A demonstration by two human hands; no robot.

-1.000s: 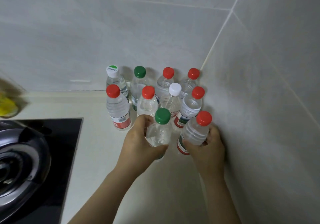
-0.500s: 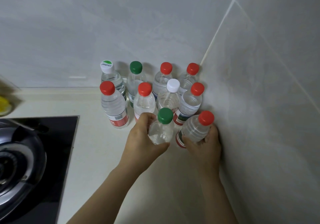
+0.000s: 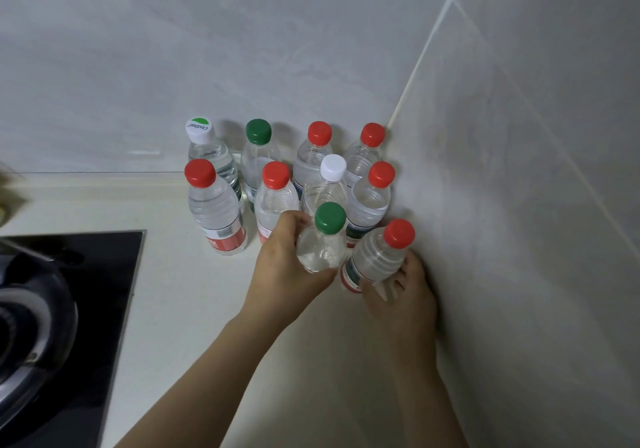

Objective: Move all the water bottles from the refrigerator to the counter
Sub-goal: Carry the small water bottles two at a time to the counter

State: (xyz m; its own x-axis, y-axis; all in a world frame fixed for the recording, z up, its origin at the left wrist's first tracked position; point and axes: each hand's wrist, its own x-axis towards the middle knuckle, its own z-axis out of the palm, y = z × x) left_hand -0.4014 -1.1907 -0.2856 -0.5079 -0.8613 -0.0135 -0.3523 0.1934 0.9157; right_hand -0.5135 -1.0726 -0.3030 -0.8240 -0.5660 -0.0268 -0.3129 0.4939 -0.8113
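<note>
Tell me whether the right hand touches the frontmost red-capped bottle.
Touching. In the head view the right hand wraps its fingers round the frontmost red-capped bottle low down.

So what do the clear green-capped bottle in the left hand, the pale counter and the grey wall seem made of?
Clear green-capped bottle in the left hand: thin transparent plastic, see-through with glossy highlights. Pale counter: smooth cream stone or composite, faint sheen. Grey wall: probably large glazed tiles, going by grout lines.
</note>
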